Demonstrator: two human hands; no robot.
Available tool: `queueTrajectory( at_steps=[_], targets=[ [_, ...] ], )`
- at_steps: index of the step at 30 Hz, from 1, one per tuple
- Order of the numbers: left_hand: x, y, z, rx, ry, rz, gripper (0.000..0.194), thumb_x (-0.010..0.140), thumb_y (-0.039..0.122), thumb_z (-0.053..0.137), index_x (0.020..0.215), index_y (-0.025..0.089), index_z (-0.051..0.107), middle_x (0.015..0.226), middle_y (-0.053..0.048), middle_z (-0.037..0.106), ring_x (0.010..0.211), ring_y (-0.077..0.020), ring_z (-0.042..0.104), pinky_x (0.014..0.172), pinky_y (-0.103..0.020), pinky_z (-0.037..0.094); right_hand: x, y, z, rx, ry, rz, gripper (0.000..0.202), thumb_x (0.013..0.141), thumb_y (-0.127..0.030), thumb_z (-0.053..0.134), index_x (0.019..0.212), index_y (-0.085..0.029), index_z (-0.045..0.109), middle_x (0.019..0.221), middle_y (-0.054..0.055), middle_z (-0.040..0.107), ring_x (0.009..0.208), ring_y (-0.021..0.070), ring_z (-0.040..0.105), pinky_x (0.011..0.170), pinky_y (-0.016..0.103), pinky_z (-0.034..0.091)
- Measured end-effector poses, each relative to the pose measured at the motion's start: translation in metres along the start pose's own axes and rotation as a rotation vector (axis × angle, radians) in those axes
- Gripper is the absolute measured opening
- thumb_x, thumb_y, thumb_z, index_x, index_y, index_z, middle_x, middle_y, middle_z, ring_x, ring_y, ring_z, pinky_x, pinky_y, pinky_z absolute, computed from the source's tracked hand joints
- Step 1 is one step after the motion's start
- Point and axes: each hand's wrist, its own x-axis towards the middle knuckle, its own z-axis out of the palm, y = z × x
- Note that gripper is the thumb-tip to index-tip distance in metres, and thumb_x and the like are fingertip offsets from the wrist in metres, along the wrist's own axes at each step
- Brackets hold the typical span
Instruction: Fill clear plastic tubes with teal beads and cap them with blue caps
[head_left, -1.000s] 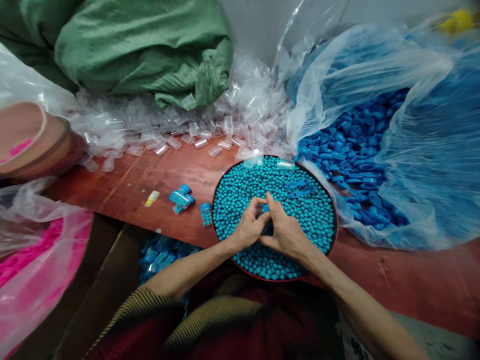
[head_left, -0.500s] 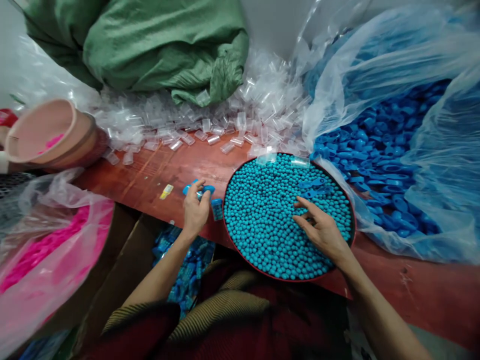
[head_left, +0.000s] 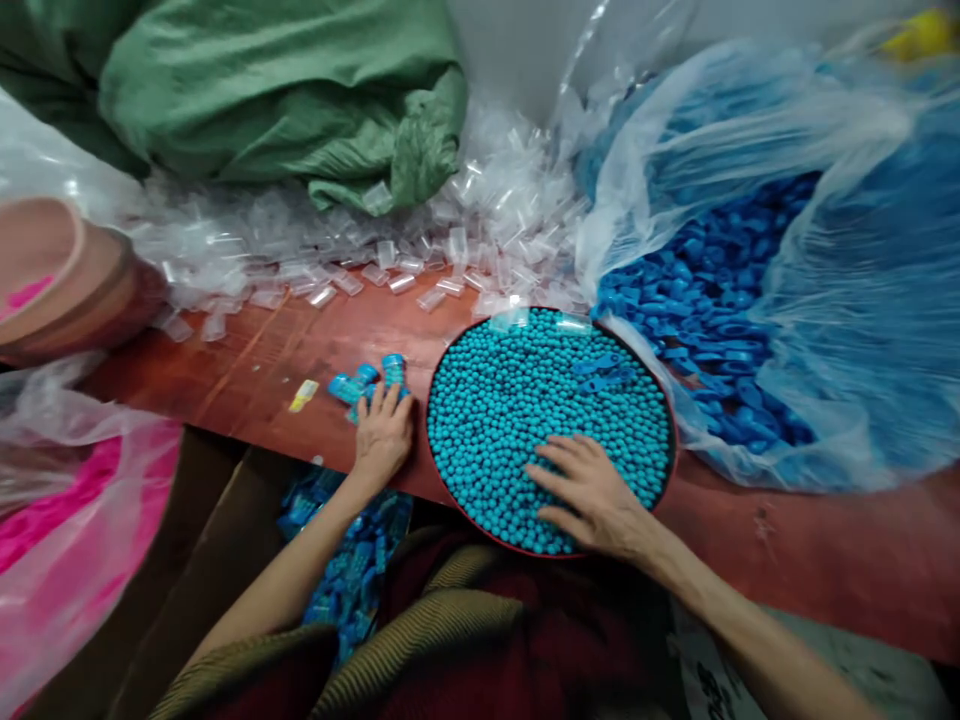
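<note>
A round red tray (head_left: 429, 420) is filled with turquoise beads (head_left: 487, 440). My right hand (head_left: 596, 500) lies over the near right part of the beads with its fingers spread, holding nothing that I can see. Blue plastic pieces (head_left: 604, 372) and clear tubes (head_left: 574, 325) rest on the beads toward the far side. Left of the tray, my left hand (head_left: 384, 438) is open, its fingertips at a small group of blue-capped bead tubes (head_left: 392, 368) on the red table (head_left: 300, 340). Its fingers partly cover some of those tubes.
Loose clear tubes (head_left: 315, 250) are heaped along the back, below a green cloth bundle (head_left: 292, 90). At right lies a plastic bag of blue parts (head_left: 712, 290). A pink bowl (head_left: 67, 280), a bag of pink parts (head_left: 67, 490) and a box of filled tubes (head_left: 352, 570) are at left.
My left hand has opened and lowered onto the tubes, which now show as a small group. My right hand has moved nearer and spread its fingers. The camera view has shifted right.
</note>
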Motion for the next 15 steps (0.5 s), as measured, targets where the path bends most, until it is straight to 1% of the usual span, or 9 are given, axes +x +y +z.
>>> queueTrajectory(
  at_steps=[2, 4, 5, 6, 8, 10, 12, 15],
  targets=[
    [0.002, -0.003, -0.006, -0.071, 0.1, -0.052, 0.037, 0.087, 0.022, 0.036, 0.112, 0.014, 0.062, 0.135, -0.016, 0.05, 0.135, -0.0352, 0.031, 0.109, -0.057, 0.02, 0.002, -0.009, 0.0, 0.023, -0.152, -0.102, 0.042, 0.085, -0.045, 0.054, 0.124, -0.027, 0.055, 0.13, 0.01, 0.056, 0.127, 0.0321, 0.042, 0.101, 0.06, 0.032],
    [0.002, 0.004, -0.013, -0.223, 0.189, -0.129, 0.038, 0.089, 0.026, 0.034, 0.115, 0.015, 0.059, 0.131, -0.014, 0.054, 0.131, -0.0298, 0.039, 0.109, -0.05, 0.026, 0.008, -0.01, 0.001, 0.038, -0.222, -0.177, 0.044, 0.086, -0.044, 0.053, 0.127, -0.029, 0.052, 0.134, 0.009, 0.052, 0.131, 0.0327, 0.035, 0.103, 0.063, 0.027],
    [0.001, 0.01, -0.015, -0.326, 0.204, -0.168, 0.039, 0.09, 0.029, 0.034, 0.118, 0.015, 0.057, 0.129, -0.013, 0.056, 0.127, -0.0272, 0.044, 0.108, -0.047, 0.031, 0.012, -0.008, 0.001, 0.039, -0.229, -0.205, 0.044, 0.086, -0.044, 0.053, 0.127, -0.029, 0.052, 0.135, 0.01, 0.051, 0.132, 0.0328, 0.034, 0.103, 0.063, 0.026],
    [0.001, 0.018, -0.017, -0.436, 0.189, -0.201, 0.041, 0.091, 0.033, 0.034, 0.122, 0.015, 0.054, 0.127, -0.012, 0.057, 0.123, -0.0251, 0.048, 0.107, -0.044, 0.035, 0.016, -0.005, 0.002, 0.035, -0.224, -0.23, 0.044, 0.086, -0.043, 0.053, 0.127, -0.028, 0.052, 0.134, 0.01, 0.051, 0.132, 0.0328, 0.034, 0.103, 0.063, 0.025],
    [0.005, 0.034, -0.018, -0.62, 0.101, -0.246, 0.048, 0.091, 0.04, 0.036, 0.128, 0.013, 0.049, 0.128, -0.013, 0.057, 0.119, -0.0236, 0.052, 0.104, -0.04, 0.04, 0.027, 0.004, 0.006, 0.018, -0.201, -0.275, 0.041, 0.086, -0.04, 0.053, 0.124, -0.026, 0.054, 0.129, 0.011, 0.054, 0.13, 0.032, 0.037, 0.103, 0.061, 0.026],
    [0.012, 0.045, -0.014, -0.707, 0.029, -0.263, 0.051, 0.09, 0.042, 0.037, 0.13, 0.012, 0.047, 0.13, -0.013, 0.055, 0.121, -0.0241, 0.051, 0.105, -0.041, 0.039, 0.037, 0.012, 0.009, -0.009, -0.168, -0.298, 0.036, 0.085, -0.037, 0.054, 0.119, -0.024, 0.057, 0.123, 0.011, 0.057, 0.126, 0.0302, 0.041, 0.103, 0.059, 0.028],
    [0.023, 0.049, -0.009, -0.735, -0.01, -0.24, 0.052, 0.089, 0.041, 0.038, 0.132, 0.012, 0.046, 0.133, -0.012, 0.053, 0.123, -0.0246, 0.049, 0.107, -0.042, 0.037, 0.044, 0.017, 0.012, -0.037, -0.129, -0.289, 0.033, 0.087, -0.037, 0.052, 0.116, -0.024, 0.059, 0.117, 0.011, 0.059, 0.123, 0.0281, 0.043, 0.103, 0.058, 0.028],
    [0.038, 0.043, -0.003, -0.772, -0.08, -0.153, 0.057, 0.085, 0.039, 0.042, 0.134, 0.012, 0.044, 0.136, -0.012, 0.051, 0.125, -0.0257, 0.048, 0.109, -0.042, 0.035, 0.045, 0.023, 0.012, -0.069, -0.068, -0.261, 0.041, 0.088, -0.048, 0.048, 0.12, -0.024, 0.056, 0.118, 0.011, 0.058, 0.124, 0.028, 0.042, 0.104, 0.059, 0.026]
  ],
)
